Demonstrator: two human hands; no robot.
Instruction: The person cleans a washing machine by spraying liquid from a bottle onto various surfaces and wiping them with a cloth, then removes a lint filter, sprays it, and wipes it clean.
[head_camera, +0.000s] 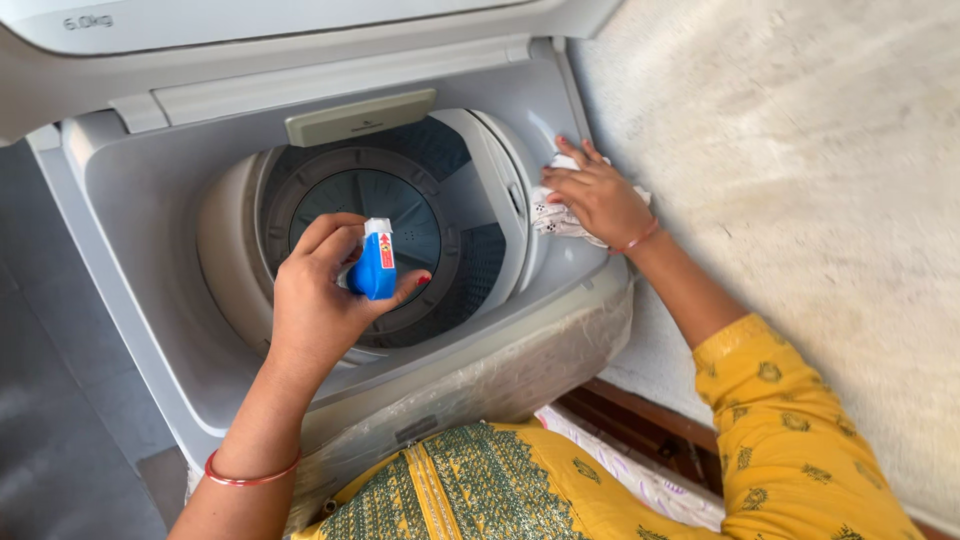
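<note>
My left hand (320, 295) holds a small blue spray bottle (375, 265) with a white nozzle over the open drum (380, 215) of a top-loading washing machine. My right hand (595, 195) presses a crumpled white cloth (555, 218) against the right side of the machine's grey top rim (540, 150), beside the drum opening. Both arms reach out from yellow patterned sleeves.
The machine's lid (250, 30) stands raised at the back. A clear plastic cover (500, 375) wraps the machine's front. A rough pale wall (800, 180) runs along the right, and grey floor tiles (50, 400) lie to the left.
</note>
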